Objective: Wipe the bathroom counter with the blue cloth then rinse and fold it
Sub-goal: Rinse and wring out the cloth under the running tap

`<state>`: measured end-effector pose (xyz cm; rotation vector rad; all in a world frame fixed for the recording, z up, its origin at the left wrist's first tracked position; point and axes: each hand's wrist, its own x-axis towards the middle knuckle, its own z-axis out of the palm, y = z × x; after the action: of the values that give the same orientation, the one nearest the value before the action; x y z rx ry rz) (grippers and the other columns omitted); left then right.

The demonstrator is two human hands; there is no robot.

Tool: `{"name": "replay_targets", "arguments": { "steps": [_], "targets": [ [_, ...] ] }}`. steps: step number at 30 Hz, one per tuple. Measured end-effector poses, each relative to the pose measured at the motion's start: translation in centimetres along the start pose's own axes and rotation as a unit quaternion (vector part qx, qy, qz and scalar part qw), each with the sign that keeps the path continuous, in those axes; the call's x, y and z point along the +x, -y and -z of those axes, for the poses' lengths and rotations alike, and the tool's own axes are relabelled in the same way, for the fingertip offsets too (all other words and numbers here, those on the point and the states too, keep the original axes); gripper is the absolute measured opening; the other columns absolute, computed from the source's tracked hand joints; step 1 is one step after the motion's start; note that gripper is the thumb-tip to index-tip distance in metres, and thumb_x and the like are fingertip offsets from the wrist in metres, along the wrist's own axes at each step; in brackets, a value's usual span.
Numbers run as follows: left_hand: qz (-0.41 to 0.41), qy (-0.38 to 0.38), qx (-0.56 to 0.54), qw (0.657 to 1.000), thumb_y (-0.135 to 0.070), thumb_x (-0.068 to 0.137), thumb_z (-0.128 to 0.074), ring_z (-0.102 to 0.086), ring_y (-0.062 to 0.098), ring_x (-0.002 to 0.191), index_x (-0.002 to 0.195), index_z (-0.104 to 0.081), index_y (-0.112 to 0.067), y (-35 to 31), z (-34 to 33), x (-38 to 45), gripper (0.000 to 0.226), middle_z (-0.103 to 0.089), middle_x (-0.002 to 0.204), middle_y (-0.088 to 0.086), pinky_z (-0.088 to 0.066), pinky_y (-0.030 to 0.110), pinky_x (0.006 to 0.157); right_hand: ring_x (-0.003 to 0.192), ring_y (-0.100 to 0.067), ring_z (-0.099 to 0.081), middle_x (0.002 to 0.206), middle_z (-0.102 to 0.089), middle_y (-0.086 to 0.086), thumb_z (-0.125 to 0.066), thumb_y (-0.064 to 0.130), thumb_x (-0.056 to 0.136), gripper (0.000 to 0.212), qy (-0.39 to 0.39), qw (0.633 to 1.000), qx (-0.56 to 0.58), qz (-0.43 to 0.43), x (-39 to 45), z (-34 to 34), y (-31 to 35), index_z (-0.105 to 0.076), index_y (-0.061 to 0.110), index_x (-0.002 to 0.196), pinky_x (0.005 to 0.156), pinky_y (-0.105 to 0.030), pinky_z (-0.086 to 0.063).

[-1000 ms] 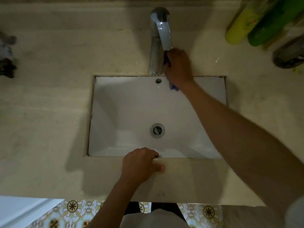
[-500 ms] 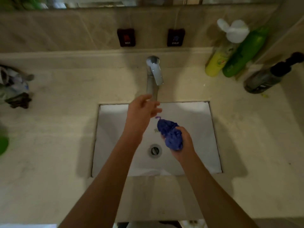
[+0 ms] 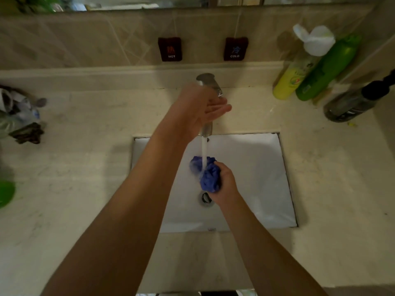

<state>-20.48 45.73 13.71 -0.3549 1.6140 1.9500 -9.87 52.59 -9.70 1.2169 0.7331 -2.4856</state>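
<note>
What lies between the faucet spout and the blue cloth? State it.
In the head view, a stream of running water falls from the faucet onto the bunched blue cloth in the right hand; nothing else intervenes.

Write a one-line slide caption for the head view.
Right hand holds the bunched blue cloth under running water over the white sink, while the left hand rests on the faucet.

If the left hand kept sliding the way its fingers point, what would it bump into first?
The left hand rests on the tap, fingers aimed right. Next in line looks like bare counter, then the yellow bottle, though depth is hard to judge.
</note>
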Motion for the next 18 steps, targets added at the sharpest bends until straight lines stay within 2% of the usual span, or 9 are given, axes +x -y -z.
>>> {"name": "replay_targets", "arguments": {
  "steps": [3, 5, 7, 8, 10, 12, 14, 16, 18],
  "targets": [
    [-0.071, -0.056, 0.027, 0.996, -0.003, 0.094, -0.048, -0.072, 0.021, 0.075, 0.112, -0.062, -0.002, 2.5, 2.4, 0.2, 0.023, -0.073, 0.099, 0.016, -0.059, 0.031, 0.07, 0.026, -0.012, -0.036, 0.042, -0.048, -0.006, -0.069, 0.024, 0.085, 0.028, 0.005, 1.0, -0.004, -0.01, 0.4, -0.5, -0.3, -0.05, 0.011, 0.068, 0.028, -0.017, -0.034],
    [-0.049, -0.194, -0.001, 0.98, -0.006, 0.094, -0.048, -0.065, 0.021, 0.07, 0.09, -0.065, -0.011, 6.3, 4.5, 0.5, 0.018, -0.071, 0.087, 0.012, -0.053, 0.029, 0.062, 0.028, -0.011, -0.042, 0.039, -0.05, -0.001, -0.051, 0.03, 0.098, 0.041, -0.026, 0.999, 0.018, -0.011, 0.1, -1.1, -0.1, -0.059, 0.012, 0.062, 0.031, -0.017, -0.037],
    [0.047, -0.295, 0.01, 0.954, -0.004, 0.093, -0.048, -0.056, 0.026, 0.074, 0.076, -0.059, -0.009, 11.6, 6.2, 1.2, 0.021, -0.061, 0.078, 0.012, -0.047, 0.031, 0.06, 0.039, -0.013, -0.056, 0.048, -0.059, 0.0, -0.042, 0.028, 0.103, 0.051, -0.019, 1.0, 0.011, -0.01, -0.3, -2.2, 0.4, -0.067, 0.011, 0.061, 0.04, -0.02, -0.045],
    [0.102, -0.3, 0.014, 0.948, -0.005, 0.092, -0.049, -0.055, 0.026, 0.076, 0.075, -0.058, -0.007, 14.0, 6.5, 1.4, 0.019, -0.058, 0.078, 0.013, -0.047, 0.032, 0.061, 0.047, -0.017, -0.058, 0.055, -0.061, -0.004, -0.045, 0.021, 0.102, 0.044, -0.031, 0.999, -0.01, 0.001, -0.6, -2.9, 0.6, -0.066, 0.009, 0.065, 0.047, -0.024, -0.048],
    [0.182, -0.233, -0.016, 0.955, -0.013, 0.091, -0.056, -0.064, 0.026, 0.082, 0.089, -0.065, -0.006, 17.3, 6.1, 1.6, 0.012, -0.066, 0.086, 0.013, -0.054, 0.036, 0.07, 0.062, -0.026, -0.057, 0.069, -0.061, -0.013, -0.048, 0.009, 0.095, 0.029, -0.068, 0.996, -0.061, 0.023, -0.9, -3.8, 0.7, -0.064, 0.005, 0.071, 0.058, -0.033, -0.047],
    [0.173, -0.149, -0.051, 0.972, -0.022, 0.088, -0.058, -0.068, 0.028, 0.093, 0.109, -0.069, -0.014, 19.1, 5.4, 2.2, 0.025, -0.072, 0.097, 0.014, -0.054, 0.04, 0.083, 0.077, -0.033, -0.064, 0.086, -0.068, -0.02, -0.045, 0.01, 0.094, 0.027, -0.093, 0.992, -0.075, 0.04, -0.9, -4.3, 0.4, -0.069, 0.001, 0.085, 0.069, -0.038, -0.053],
    [0.149, -0.127, -0.082, 0.977, -0.023, 0.091, -0.056, -0.065, 0.03, 0.096, 0.111, -0.07, -0.022, 19.2, 4.8, 2.4, 0.024, -0.073, 0.102, 0.014, -0.051, 0.042, 0.087, 0.092, -0.035, -0.067, 0.105, -0.069, -0.024, -0.044, 0.014, 0.098, 0.03, -0.091, 0.988, -0.105, 0.072, -0.8, -4.1, 0.1, -0.07, -0.002, 0.103, 0.078, -0.04, -0.057],
    [0.146, -0.13, -0.045, 0.98, -0.03, 0.092, -0.058, -0.066, 0.029, 0.088, 0.111, -0.067, -0.018, 18.9, 4.8, 2.7, 0.024, -0.071, 0.098, 0.016, -0.055, 0.04, 0.079, 0.095, -0.032, -0.069, 0.107, -0.07, -0.022, -0.048, 0.012, 0.1, 0.027, -0.087, 0.981, -0.138, 0.104, -0.8, -3.5, 0.3, -0.069, 0.0, 0.111, 0.078, -0.039, -0.057],
    [0.146, -0.115, -0.012, 0.982, -0.032, 0.088, -0.063, -0.061, 0.025, 0.067, 0.115, -0.064, -0.013, 18.6, 4.9, 2.9, 0.034, -0.066, 0.084, 0.018, -0.051, 0.032, 0.059, 0.091, -0.029, -0.071, 0.099, -0.074, -0.017, -0.05, 0.004, 0.096, 0.025, -0.069, 0.969, -0.2, 0.129, -1.2, -3.1, 0.9, -0.073, 0.004, 0.107, 0.073, -0.035, -0.056]
  ]
}}
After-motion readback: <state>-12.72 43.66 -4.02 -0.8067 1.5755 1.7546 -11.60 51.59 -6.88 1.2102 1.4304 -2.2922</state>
